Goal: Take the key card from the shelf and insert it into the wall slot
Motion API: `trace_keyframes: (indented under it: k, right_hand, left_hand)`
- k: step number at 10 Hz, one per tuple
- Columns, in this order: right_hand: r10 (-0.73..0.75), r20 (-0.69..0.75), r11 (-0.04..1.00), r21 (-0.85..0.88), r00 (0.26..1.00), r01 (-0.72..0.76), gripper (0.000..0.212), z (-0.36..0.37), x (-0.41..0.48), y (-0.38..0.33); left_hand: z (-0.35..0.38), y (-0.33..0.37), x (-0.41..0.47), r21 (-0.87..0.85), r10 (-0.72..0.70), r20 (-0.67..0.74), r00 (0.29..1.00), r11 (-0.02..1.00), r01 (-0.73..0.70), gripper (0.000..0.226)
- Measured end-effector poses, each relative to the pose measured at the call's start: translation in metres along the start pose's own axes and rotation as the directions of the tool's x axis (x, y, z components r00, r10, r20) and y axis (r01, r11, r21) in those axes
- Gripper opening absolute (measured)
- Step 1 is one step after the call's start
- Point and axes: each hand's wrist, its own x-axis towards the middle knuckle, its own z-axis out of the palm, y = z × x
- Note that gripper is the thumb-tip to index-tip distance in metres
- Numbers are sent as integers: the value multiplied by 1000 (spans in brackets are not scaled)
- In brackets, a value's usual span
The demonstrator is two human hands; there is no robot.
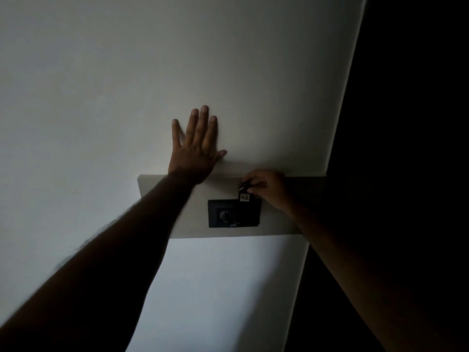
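The room is dim. A black wall slot plate [229, 214] with a round knob sits on a beige panel [162, 199] on the white wall. My right hand [266, 186] pinches a small dark key card [245, 196] with a pale label, its lower end at the top right edge of the plate. How deep the card sits in the slot is too dark to tell. My left hand [196, 148] lies flat on the wall above the panel, fingers spread, holding nothing.
A dark opening or door [406, 123] fills the right side past the wall's edge. White wall [101, 85] stretches to the left and above the panel. No shelf is visible.
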Motion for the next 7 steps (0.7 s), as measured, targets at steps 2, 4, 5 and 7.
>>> trace_keyframes:
  k: [2,4,5,7]
  right_hand:
    - [23,18,1000,11,1000,-23,34,8,-8,3]
    - [7,-18,999,-43,1000,-7,29,14,-13,4]
    - [-2,-5,992,-123,1000,1,28,17,-21,3]
    - [-1,1,985,-173,1000,1,37,-3,-29,-19]
  left_hand:
    - [-2,1,1,22,2,23,1000,1000,-2,87]
    - [-6,3,0,9,4,49,999,1000,-4,87]
    - [-8,1,2,-1,0,102,995,1000,0,85]
    - [-9,-1,3,35,-5,111,994,999,1,84]
